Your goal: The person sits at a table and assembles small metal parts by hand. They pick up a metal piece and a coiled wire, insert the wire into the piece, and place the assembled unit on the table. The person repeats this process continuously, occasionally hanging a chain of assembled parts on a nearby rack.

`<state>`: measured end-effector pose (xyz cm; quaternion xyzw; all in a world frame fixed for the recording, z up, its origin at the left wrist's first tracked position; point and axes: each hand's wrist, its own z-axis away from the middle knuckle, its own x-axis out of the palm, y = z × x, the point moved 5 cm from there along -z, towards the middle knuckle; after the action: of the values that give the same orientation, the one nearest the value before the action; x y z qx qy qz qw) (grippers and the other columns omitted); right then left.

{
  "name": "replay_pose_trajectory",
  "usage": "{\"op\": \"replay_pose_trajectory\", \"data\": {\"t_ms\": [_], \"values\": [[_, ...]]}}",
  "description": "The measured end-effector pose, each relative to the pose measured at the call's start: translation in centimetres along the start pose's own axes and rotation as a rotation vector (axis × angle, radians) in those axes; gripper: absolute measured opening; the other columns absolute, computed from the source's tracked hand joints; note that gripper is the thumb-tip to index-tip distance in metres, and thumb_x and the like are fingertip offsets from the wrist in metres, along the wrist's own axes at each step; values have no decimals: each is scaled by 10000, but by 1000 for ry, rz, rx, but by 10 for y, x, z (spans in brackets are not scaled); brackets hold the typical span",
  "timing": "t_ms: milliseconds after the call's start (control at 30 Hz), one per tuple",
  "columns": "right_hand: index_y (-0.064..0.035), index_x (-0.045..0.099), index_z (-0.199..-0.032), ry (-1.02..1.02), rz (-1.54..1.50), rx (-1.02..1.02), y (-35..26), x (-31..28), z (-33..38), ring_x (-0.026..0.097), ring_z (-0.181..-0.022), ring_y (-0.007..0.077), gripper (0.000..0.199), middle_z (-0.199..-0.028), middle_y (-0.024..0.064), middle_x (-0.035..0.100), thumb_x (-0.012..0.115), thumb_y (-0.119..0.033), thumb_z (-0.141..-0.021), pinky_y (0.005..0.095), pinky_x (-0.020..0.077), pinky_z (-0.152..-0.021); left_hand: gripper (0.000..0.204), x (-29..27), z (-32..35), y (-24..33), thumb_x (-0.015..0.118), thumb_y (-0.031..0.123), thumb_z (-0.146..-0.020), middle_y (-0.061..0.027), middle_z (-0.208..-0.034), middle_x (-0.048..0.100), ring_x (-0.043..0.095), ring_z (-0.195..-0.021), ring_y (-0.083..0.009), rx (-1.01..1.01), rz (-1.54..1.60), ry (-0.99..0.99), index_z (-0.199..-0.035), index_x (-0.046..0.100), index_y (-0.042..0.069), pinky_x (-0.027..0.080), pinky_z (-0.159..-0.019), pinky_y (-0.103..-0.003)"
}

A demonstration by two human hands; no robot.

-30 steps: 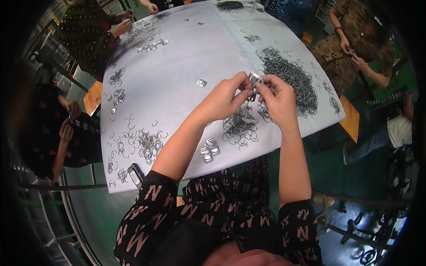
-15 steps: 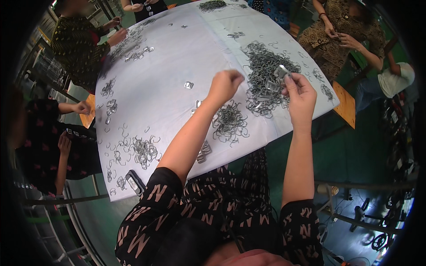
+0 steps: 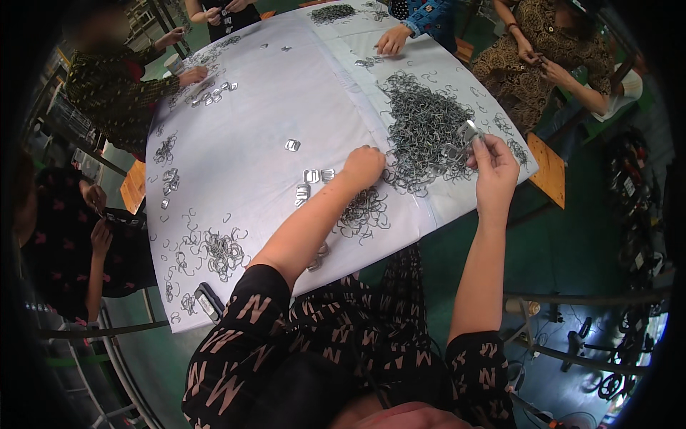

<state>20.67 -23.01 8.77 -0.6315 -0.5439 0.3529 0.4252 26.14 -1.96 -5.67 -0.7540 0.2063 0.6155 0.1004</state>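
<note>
My right hand (image 3: pixel 496 166) is closed, pinching a shiny silver metal buckle (image 3: pixel 469 131) between thumb and fingers. It is held up over the right side of a big pile of bent grey wire hooks (image 3: pixel 423 125). Another silver buckle (image 3: pixel 451 151) shows just left of those fingertips; whether it is held too, I cannot tell. My left hand (image 3: pixel 366 166) is closed with its fingers curled down at the pile's left edge, and what they hold is hidden. Below it, a smaller heap of wire hooks (image 3: pixel 363 216) lies partly behind my left forearm. Several buckles (image 3: pixel 311 176) lie left of that forearm.
White cloth covers the table (image 3: pixel 243 154). Near its front left corner lie a black and silver block (image 3: pixel 209 302) and a heap of hooks (image 3: pixel 223 250). Co-workers sit around the table; one person's hand (image 3: pixel 391 41) reaches over the far edge. A wooden bench (image 3: pixel 547 170) stands at right.
My left hand has come down toward me, to the left edge of the big pile. The right hand has shifted slightly right and lower with the buckle. A co-worker's hand has appeared at the far edge.
</note>
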Motion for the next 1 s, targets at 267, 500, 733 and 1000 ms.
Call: {"op": "replay_pose_trajectory", "data": {"t_ms": [267,500,733,1000], "values": [[56,625,-984,-140,-64,46,19,25,8,540,-645,70,139,-791,28,621,620,-61,-910,207,450,-592,94,-61,39,-45,690,60,-785,-49,-768,667,611,-696,-101,-244,1256,-3,-797,633,-14,491,-630,-244],[71,627,-996,-298,33,90,11,81,28,610,-632,95,163,-792,61,653,639,-30,-868,233,478,-559,79,-171,60,-6,694,25,-758,-54,-958,585,555,-902,-144,87,1076,403,-798,625,25,445,-809,-300],[59,657,-923,-374,126,-27,-11,121,40,629,-607,117,118,-769,90,661,644,-33,-850,246,480,-549,81,-183,77,-15,689,44,-769,-72,-989,602,565,-947,-184,64,905,535,-808,620,28,436,-861,-314],[40,674,-944,-469,117,-22,-10,152,44,620,-657,127,146,-807,90,661,633,-80,-870,256,475,-592,65,-185,97,-37,621,19,-851,-83,-945,663,602,-901,-143,-68,1052,488,-859,556,18,461,-833,-297]]}}
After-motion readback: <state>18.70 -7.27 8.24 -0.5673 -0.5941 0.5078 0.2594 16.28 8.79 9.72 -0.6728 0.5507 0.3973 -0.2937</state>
